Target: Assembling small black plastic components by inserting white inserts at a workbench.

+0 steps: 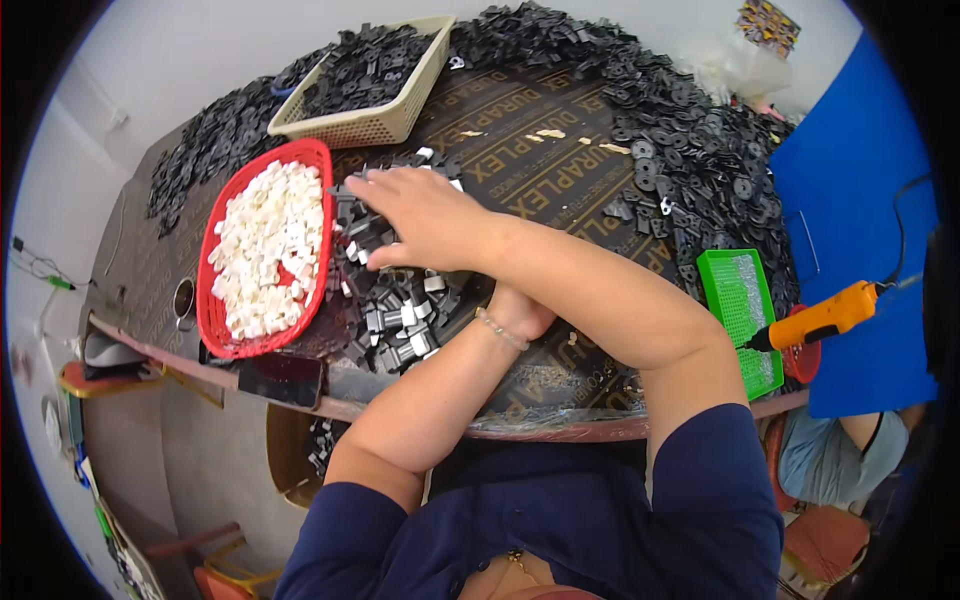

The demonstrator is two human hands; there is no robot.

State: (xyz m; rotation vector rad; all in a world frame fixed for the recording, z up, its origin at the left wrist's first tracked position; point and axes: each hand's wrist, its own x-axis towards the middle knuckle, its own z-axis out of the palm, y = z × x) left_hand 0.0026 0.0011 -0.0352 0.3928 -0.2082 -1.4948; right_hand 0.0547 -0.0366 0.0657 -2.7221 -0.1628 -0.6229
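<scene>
My arms are crossed over the table, the right forearm passing above the left wrist. My right hand [425, 215] is open, palm down and thumb apart, over a heap of small black plastic parts with white pieces on them [405, 320]. Beside its fingertips stands a red oval basket [210, 335] full of small white plastic pieces [268, 250]. My left hand [525, 312], below a beaded bracelet, is mostly covered by the right forearm. Its fingers are hidden, so its grip cannot be told.
A cream basket [350, 128] of black parts stands at the back. Black parts [690, 140] are piled along the far and right edges. At right are a green tray [735, 310] and an orange power screwdriver [825, 315]. A dark phone [280, 382] lies at the front edge.
</scene>
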